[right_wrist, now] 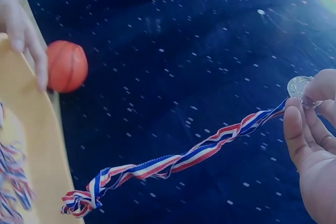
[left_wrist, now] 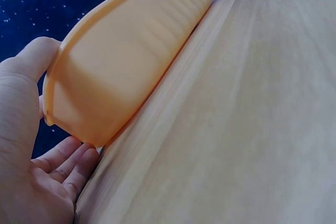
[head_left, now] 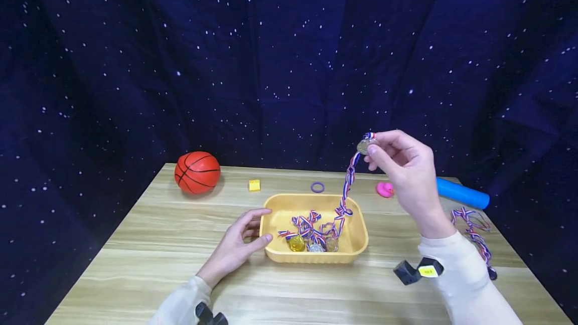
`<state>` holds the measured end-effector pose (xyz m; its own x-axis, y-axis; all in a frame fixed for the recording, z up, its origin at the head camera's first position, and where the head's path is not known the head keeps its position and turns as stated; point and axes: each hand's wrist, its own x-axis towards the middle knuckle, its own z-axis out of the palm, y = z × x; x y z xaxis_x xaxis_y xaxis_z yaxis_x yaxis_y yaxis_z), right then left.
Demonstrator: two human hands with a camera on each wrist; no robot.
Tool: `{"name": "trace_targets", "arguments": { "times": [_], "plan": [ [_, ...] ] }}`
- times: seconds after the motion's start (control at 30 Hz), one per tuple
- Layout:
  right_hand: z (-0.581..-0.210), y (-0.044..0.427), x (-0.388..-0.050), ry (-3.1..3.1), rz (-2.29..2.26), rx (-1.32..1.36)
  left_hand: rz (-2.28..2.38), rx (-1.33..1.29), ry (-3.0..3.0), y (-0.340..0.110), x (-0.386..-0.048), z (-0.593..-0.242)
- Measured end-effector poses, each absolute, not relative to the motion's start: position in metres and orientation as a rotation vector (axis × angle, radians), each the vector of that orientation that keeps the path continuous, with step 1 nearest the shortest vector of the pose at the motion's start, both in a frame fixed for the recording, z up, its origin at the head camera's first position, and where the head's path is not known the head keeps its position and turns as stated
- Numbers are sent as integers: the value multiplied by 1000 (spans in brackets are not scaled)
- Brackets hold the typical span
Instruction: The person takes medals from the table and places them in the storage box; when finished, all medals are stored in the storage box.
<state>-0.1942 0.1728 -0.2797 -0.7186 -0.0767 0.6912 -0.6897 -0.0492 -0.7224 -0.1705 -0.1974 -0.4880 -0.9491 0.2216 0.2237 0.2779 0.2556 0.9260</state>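
My right hand (head_left: 404, 169) pinches a silver-coloured medal (head_left: 366, 145) between thumb and fingers, up above the yellow plastic bin (head_left: 314, 258). From that medal a twisted red, white and blue ribbon (right_wrist: 210, 142) hangs down, its bunched lower end near the bin's back right rim. At the bin's left end, my left hand (head_left: 237, 242) holds the rim; the left wrist view shows the thumb (left_wrist: 39, 56) on the rim and other fingers against the end wall. Inside the bin lie a gold medal (head_left: 296, 243), a silver medal (head_left: 316, 248) and a duller one (head_left: 331, 245) with tangled ribbons.
Along the back of the wooden table (head_left: 135, 245) are a red ball (head_left: 197, 172), a yellow block (head_left: 254, 185), a purple ring (head_left: 317, 187), a pink duck (head_left: 385, 189) and a blue cylinder (head_left: 462, 192). More medal ribbon (head_left: 478, 239) lies right of my right forearm.
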Motion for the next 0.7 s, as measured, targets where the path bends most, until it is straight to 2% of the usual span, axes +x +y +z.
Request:
{"name": "trace_targets", "arguments": {
  "times": [0.3,0.7],
  "plan": [
    [-315,135,-202,-1897,1876,791,-1834,-460,-2460,-196,-171,-487],
    [-369,137,-200,-2281,1761,617,-1834,-445,-2476,-197,-171,-487]
  ]
}}
